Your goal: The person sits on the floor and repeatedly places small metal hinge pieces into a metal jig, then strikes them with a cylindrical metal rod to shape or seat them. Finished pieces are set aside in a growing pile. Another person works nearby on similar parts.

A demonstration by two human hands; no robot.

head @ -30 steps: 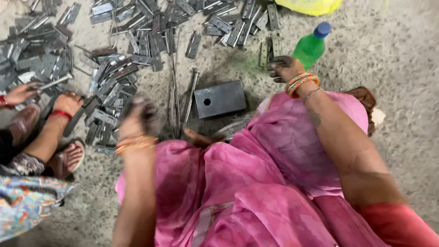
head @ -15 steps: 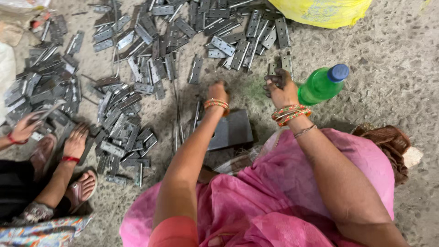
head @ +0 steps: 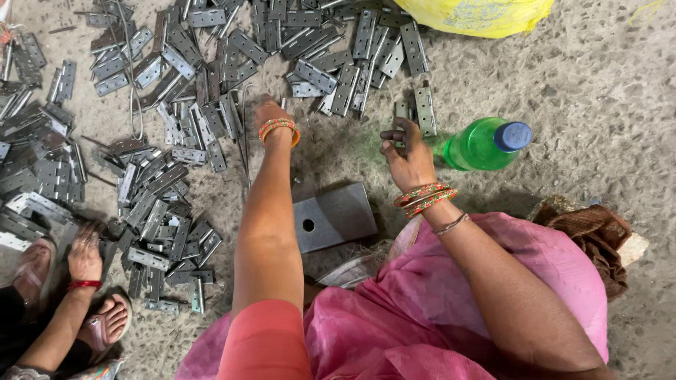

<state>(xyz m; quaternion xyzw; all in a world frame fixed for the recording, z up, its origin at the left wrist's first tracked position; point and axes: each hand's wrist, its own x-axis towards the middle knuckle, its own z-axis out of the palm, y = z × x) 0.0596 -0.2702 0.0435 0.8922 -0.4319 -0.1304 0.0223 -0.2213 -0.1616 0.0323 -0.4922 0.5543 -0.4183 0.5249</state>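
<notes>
The left hand (head: 270, 112) is reaching into the pile of grey metal hinges (head: 176, 134) spread over the concrete floor (head: 598, 84) — whether its fingers are closing, I cannot tell. The right hand (head: 406, 151) is pinching one hinge (head: 401, 112) between its fingertips, just beside a green bottle (head: 482, 143) — a steel block (head: 333, 217) is lying between the arms.

The person wears a bright pink draped garment of thin, creased cloth that covers the lap and knees. The left upper arm is in a short, close-fitting coral-orange sleeve; below it the forearm is bare. Behind the fingers of the left hand (head: 270, 112), the wrist carries a stack of orange and green bangles. The right hand (head: 406, 156) has a like stack of red, green and gold bangles at its wrist, and farther from the fingers a thin beaded bracelet.
</notes>
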